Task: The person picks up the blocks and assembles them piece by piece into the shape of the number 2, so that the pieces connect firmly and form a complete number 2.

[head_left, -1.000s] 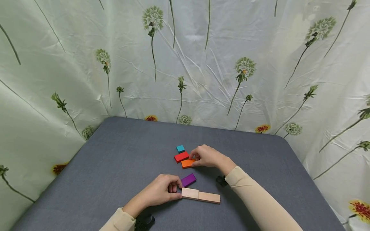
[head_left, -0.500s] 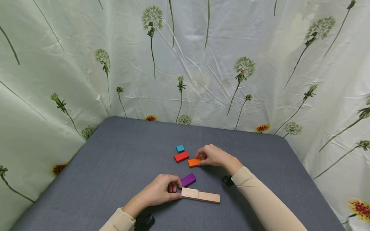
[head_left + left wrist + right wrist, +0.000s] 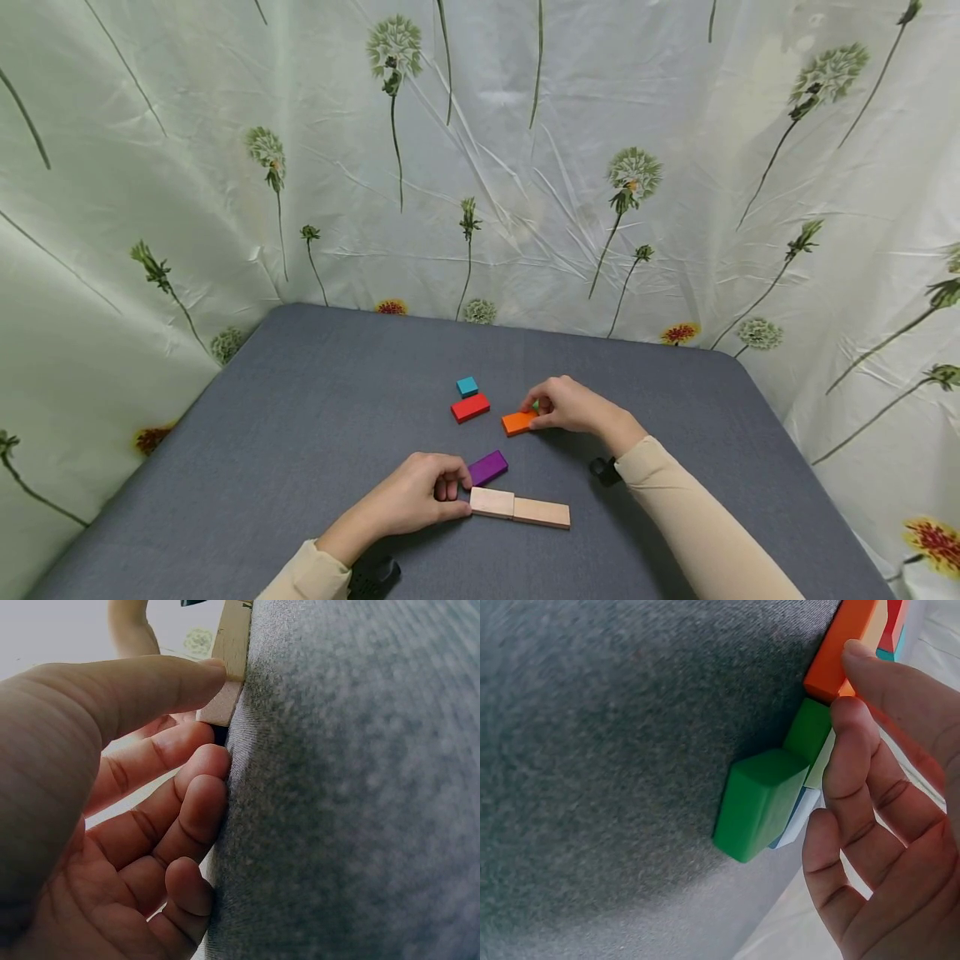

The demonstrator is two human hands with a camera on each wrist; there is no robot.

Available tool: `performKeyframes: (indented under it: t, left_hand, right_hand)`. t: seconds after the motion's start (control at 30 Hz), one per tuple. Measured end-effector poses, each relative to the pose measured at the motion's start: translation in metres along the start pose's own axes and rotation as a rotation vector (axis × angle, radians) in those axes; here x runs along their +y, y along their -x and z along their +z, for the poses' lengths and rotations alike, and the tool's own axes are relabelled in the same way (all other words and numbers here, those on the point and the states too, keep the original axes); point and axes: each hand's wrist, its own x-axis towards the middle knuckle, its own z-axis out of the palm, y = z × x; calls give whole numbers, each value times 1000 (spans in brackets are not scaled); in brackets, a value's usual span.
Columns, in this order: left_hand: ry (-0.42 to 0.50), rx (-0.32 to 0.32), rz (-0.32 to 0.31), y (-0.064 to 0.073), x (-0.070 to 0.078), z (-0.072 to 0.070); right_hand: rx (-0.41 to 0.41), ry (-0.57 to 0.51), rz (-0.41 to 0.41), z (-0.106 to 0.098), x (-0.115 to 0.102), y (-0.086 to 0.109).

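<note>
My left hand [image 3: 418,497] rests low on the table, thumb and index finger at the left end of a pale wooden block [image 3: 492,502]. In the left wrist view the thumb lies against that wooden block [image 3: 222,703], the other fingers curled beneath. A second wooden block [image 3: 542,512] continues the row to the right. Further back, my right hand [image 3: 572,407] pinches an orange block [image 3: 516,425] between thumb and fingertips. Beyond the orange block [image 3: 841,656], in the right wrist view, green blocks [image 3: 759,806] stand close to the fingers, mostly hidden by the hand from the head view.
A purple block [image 3: 490,468] lies just behind the wooden row, beside the left fingertips. Left of the orange block are a red block [image 3: 470,408] and a small blue block [image 3: 467,386]. The grey table [image 3: 337,400] ends at a flowered curtain [image 3: 450,167].
My right hand has slid the orange block to the right, opening a gap between it and the red block. The left hand and the wooden blocks stay put.
</note>
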Motion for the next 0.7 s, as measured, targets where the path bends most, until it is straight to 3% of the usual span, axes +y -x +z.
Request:
performKeyframes:
  t: [0.7]
  left_hand:
    - [-6,-3,-3,0,0,0]
  right_hand:
    - [-10,-28,-41,3,3,15]
